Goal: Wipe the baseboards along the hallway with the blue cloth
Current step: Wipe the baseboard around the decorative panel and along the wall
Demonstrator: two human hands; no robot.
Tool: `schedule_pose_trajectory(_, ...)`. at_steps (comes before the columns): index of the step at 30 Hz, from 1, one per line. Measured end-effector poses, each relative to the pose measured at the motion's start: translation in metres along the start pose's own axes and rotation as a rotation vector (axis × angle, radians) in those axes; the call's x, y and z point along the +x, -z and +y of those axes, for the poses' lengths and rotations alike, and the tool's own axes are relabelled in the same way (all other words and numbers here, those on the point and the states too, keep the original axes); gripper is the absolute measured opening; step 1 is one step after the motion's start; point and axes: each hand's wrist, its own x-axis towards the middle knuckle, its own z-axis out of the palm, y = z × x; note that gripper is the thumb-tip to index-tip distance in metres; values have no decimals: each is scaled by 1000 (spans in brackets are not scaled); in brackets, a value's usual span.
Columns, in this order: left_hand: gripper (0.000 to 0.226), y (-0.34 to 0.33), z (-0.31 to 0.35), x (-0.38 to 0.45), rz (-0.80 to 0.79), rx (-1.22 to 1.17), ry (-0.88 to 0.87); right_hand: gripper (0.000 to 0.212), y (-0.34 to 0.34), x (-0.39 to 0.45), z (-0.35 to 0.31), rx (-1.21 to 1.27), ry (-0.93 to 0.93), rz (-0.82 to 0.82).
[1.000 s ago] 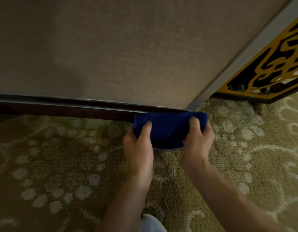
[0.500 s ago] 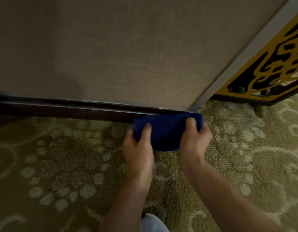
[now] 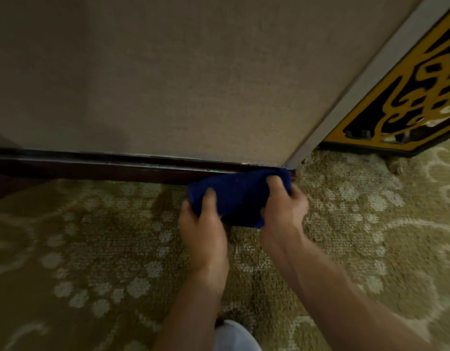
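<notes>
Both forearms are bare, no sleeves, watch or rings that I can spot, plus a bit of white clothing at the bottom centre.

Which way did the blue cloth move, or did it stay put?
Yes, the blue cloth slid slightly left along the baseboard: its right end stuck out past the wall corner before, now it ends there.

Fuzzy matt blue cloth; glossy dark wood baseboard; coarse woven wall covering; rough looped patterned carpet.
</notes>
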Motion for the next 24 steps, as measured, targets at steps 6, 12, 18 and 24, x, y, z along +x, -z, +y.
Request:
schedule_pose_trajectory(6,11,-4,-2,9,-30,-24,50,13,16,5,-7,-76,10,-91)
schedule_pose_trajectory(12,4,-6,4,3,-66,60,39,19,13,6,-10,-20,-31,58)
schedule_pose_trajectory(18,7,-11,9,7,39,10,12,9,7,0,-9,-26,-147,-68)
schedule_pose_trajectory(24,7,-49,-4,1,-38,108,151,6,39,14,-24,22,-73,101)
